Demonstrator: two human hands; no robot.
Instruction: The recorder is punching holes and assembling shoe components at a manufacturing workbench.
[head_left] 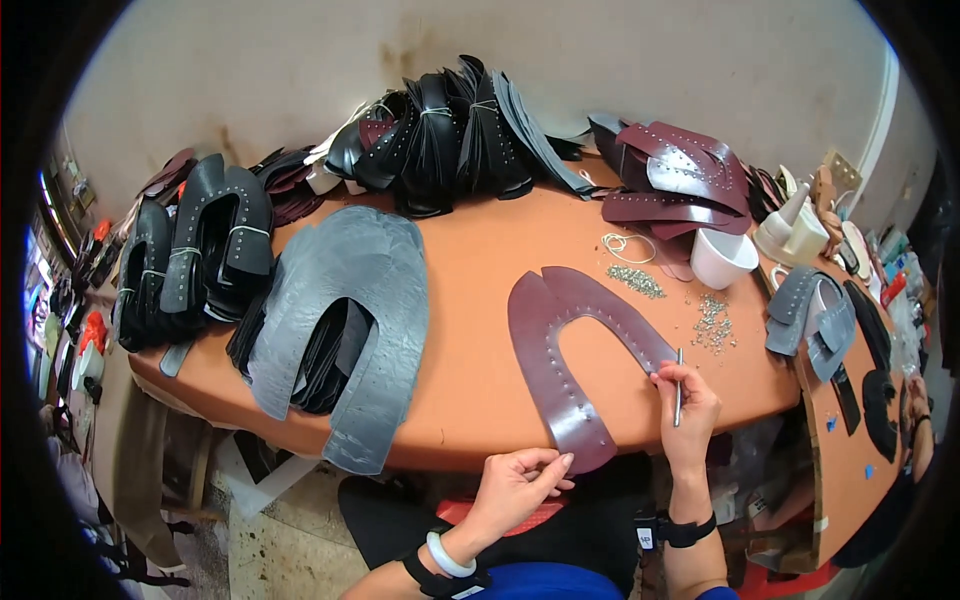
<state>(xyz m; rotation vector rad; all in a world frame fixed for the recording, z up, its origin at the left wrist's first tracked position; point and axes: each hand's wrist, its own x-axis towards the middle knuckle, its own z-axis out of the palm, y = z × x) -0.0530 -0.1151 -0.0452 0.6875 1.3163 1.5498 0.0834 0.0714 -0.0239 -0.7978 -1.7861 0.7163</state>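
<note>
A maroon U-shaped leather shoe upper (pixel 560 300), with a row of studs along its inner edge, lies flat in front of me. My right hand (pixel 688 408) is closed round a thin silver rod-shaped tool (pixel 679 385), held upright. Its fingertips touch the upper's right arm. Beside the near, rounded end of the left arm, my left hand (pixel 520 487) has thumb and forefinger pressed together. Whatever sits between them is too small or hidden to make out. Loose metal studs (pixel 714 325) are scattered to the right, with a second pile of studs (pixel 636 281) behind them.
Grey leather uppers (pixel 345 250) are stacked to the left. Tied black bundles (pixel 220 235) stand beyond them, with more black bundles (pixel 435 140) at the back. Studded maroon uppers (pixel 690 170) are piled behind a white cup (pixel 722 258). Another person's hand (pixel 917 400) shows far right.
</note>
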